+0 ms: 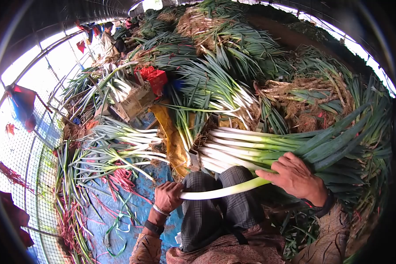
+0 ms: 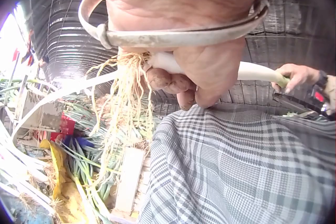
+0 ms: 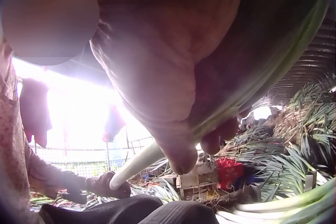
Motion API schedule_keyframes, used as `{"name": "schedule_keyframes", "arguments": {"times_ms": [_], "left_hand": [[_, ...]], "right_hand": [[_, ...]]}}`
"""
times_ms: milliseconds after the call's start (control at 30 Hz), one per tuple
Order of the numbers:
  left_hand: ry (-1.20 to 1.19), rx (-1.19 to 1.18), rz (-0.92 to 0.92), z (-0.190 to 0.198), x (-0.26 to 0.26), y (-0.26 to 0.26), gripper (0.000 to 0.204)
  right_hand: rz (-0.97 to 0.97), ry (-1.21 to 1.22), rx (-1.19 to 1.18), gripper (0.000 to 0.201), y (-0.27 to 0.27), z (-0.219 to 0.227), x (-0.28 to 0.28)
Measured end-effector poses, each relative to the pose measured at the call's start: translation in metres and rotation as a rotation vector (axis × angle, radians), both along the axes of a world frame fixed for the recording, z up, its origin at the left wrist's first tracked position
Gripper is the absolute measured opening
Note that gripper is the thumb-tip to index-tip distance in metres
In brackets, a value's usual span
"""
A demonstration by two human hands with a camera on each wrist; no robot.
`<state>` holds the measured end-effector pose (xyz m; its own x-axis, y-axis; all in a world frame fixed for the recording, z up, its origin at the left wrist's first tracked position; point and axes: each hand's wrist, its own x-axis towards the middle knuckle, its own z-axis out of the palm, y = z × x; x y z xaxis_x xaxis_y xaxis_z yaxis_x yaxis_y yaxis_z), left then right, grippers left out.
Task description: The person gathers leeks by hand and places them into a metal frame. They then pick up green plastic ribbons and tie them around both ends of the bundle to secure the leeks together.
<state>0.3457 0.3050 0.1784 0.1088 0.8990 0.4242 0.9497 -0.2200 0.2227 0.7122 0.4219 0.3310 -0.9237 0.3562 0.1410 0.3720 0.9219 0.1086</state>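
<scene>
A long leek (image 1: 224,192) lies across the person's knees, its white end to the left and its green leaves to the right. The left hand (image 1: 168,197) grips the white end, fingers curled round it; in the left wrist view pale roots (image 2: 131,92) hang beside that hand (image 2: 194,71). Near where the leaves begin, the right hand (image 1: 295,177) holds the stalk between thumb and fingers. Seen from the right wrist, the thumb and fingertips of this hand (image 3: 173,103) close on the leek (image 3: 137,166).
A row of leeks (image 1: 233,145) lies just beyond the knees. Smaller leeks (image 1: 123,141) rest on a blue sheet (image 1: 105,220) at the left, near pink strips (image 1: 121,178). Farther off are a yellow cloth (image 1: 168,136), a wooden crate (image 1: 134,103), leek heaps and a seated person (image 1: 110,42).
</scene>
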Motion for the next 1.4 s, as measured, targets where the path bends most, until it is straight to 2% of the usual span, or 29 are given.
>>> {"name": "schedule_keyframes", "arguments": {"times_ms": [333, 533, 633, 700, 767, 800, 933, 1067, 1133, 1167, 1233, 1267, 1300, 1367, 1400], "left_hand": [[-0.011, 0.029, 0.005, -0.003, 0.0, 0.001, 0.026], [-0.054, 0.044, -0.008, 0.011, 0.004, 0.001, 0.016], [-0.028, 0.09, 0.011, 0.004, -0.002, 0.002, 0.015], [-0.01, 0.097, 0.003, -0.003, -0.01, 0.006, 0.016], [0.002, 0.073, 0.043, 0.006, -0.008, 0.005, 0.017], [-0.019, 0.04, 0.05, 0.006, -0.009, 0.004, 0.024], [-0.025, 0.107, 0.039, 0.002, -0.011, 0.002, 0.024], [-0.052, 0.004, 0.087, 0.006, -0.007, -0.002, 0.022], [-0.063, 0.033, 0.072, 0.006, -0.01, -0.007, 0.022], [-0.081, 0.046, 0.031, 0.003, -0.011, -0.006, 0.022], [-0.083, -0.088, 0.078, -0.021, -0.023, -0.012, 0.026], [-0.139, -0.145, 0.043, -0.021, -0.024, -0.013, 0.026], [-0.19, -0.202, 0.036, -0.038, -0.033, -0.017, 0.023], [-0.994, -0.529, -0.222, -0.072, -0.063, -0.039, 0.043], [-0.934, -0.563, -0.187, -0.062, -0.055, -0.037, 0.037]], "right_hand": [[-0.016, 0.02, -0.008, 0.048, -0.001, 0.002, -0.002], [-0.029, -0.054, 0.057, 0.043, -0.004, -0.003, -0.001], [-0.011, 0.021, -0.006, 0.042, 0.001, -0.009, 0.001], [-0.017, 0.027, -0.002, 0.044, 0.003, -0.004, -0.002], [-0.033, 0.021, -0.027, 0.044, 0.002, -0.001, -0.005], [-0.043, -0.004, -0.035, 0.044, 0.001, 0.0, -0.005], [-0.026, 0.016, -0.046, 0.042, 0.001, -0.004, -0.001], [-0.005, 0.023, -0.033, 0.042, 0.002, -0.008, -0.002], [-0.028, 0.021, -0.023, 0.043, 0.002, -0.009, 0.0], [-0.041, -0.004, -0.044, 0.045, 0.002, -0.009, 0.002], [-0.007, -0.022, -0.032, 0.044, 0.008, -0.018, 0.008], [-0.007, 0.055, -0.031, 0.048, 0.009, -0.026, 0.011], [-0.037, 0.056, -0.05, 0.046, 0.007, -0.027, 0.014], [-0.007, 0.188, -0.024, 0.038, 0.009, -0.05, 0.021], [0.011, 0.285, 0.056, 0.027, 0.011, -0.07, 0.025]]}}
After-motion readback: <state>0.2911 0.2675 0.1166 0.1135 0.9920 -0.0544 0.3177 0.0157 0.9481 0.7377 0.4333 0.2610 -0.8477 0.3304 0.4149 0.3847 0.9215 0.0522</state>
